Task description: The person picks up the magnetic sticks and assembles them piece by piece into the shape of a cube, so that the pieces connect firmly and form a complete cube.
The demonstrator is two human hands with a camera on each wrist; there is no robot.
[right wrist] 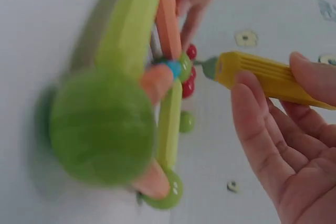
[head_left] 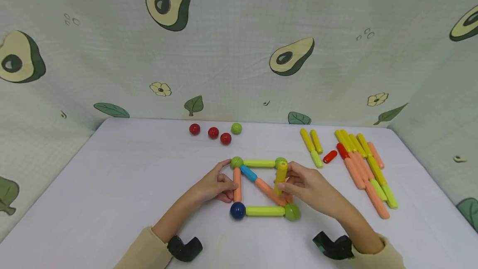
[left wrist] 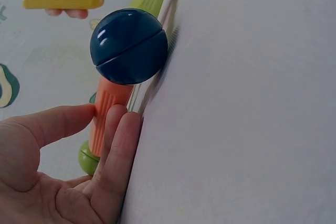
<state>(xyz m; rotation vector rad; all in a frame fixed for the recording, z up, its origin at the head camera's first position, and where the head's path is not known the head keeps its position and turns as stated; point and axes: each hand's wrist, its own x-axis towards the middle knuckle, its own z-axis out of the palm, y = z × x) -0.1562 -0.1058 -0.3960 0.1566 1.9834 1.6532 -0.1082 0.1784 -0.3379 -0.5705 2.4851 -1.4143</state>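
A square frame of sticks and balls lies on the table, with a blue-and-orange diagonal [head_left: 266, 187] across it. Its corners are a dark blue ball [head_left: 237, 210] and several green balls [head_left: 292, 211]. My left hand [head_left: 213, 186] pinches the orange stick [head_left: 237, 184] on the left side, seen closer in the left wrist view [left wrist: 111, 98]. Above the frame's right side, my right hand [head_left: 311, 188] holds a yellow stick [head_left: 281, 175] between thumb and fingers; in the right wrist view the yellow stick [right wrist: 268, 77] is raised off the frame.
Red balls [head_left: 213, 132] and a loose green ball [head_left: 236, 128] lie beyond the frame. At the right are yellow, orange and light green sticks [head_left: 377, 198], plus a short red piece [head_left: 330, 156]. A patterned cloth [head_left: 231, 53] hangs behind the white table [head_left: 112, 202].
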